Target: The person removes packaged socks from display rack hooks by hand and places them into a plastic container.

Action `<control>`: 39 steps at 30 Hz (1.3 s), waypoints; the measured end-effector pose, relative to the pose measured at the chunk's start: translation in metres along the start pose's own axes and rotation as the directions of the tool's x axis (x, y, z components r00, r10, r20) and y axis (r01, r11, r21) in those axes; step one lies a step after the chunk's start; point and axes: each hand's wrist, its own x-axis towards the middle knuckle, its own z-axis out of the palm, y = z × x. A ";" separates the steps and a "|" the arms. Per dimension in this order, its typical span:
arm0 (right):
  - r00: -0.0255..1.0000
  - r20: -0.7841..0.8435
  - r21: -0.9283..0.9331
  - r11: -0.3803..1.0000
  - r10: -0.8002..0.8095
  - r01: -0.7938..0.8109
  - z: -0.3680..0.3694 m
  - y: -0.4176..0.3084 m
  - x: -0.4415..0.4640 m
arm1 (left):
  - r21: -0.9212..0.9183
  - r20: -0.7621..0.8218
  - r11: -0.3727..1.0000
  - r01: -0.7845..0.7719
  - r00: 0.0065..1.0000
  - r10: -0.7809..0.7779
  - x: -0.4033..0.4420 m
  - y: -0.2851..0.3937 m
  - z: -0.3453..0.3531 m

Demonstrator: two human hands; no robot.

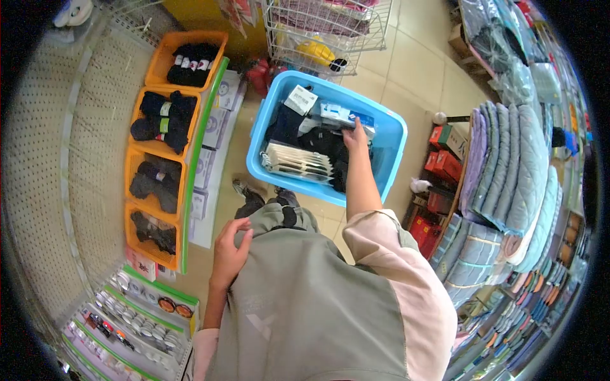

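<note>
A large blue tub (394, 149) stands on the floor in front of me. In it lie a white box (300, 100), a stack of flat cream packets (297, 162), dark sock-like bundles and blue-and-white packets (335, 112). My right hand (356, 135) reaches inside the tub at its right part, closed at the edge of a dark item beside the blue-and-white packets; what it grips is too small to make out. Near my torso, outside the tub, my left hand (232, 249) hangs with fingers slightly apart and nothing in it.
Orange baskets (129, 218) of dark socks line the shelf at left. A wire rack (325, 38) stands beyond the tub. Folded quilts (508, 165) and red boxes (445, 166) are at right. Small goods fill the lower left shelves (143, 317).
</note>
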 end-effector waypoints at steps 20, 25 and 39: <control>0.712 0.660 -0.356 0.934 0.241 0.014 0.276 0.019 -0.187 | 0.017 -0.081 0.995 -0.095 0.992 0.096 0.009 -0.016 -0.028; 0.433 0.863 -0.423 0.840 0.259 0.340 0.414 0.060 -0.261 | 0.088 -0.131 0.994 -0.069 0.988 0.081 0.010 -0.034 -0.061; -0.007 0.993 0.080 0.615 -0.120 0.784 0.698 0.137 -0.385 | -0.006 -0.435 0.997 -0.080 0.898 0.070 0.016 -0.036 -0.185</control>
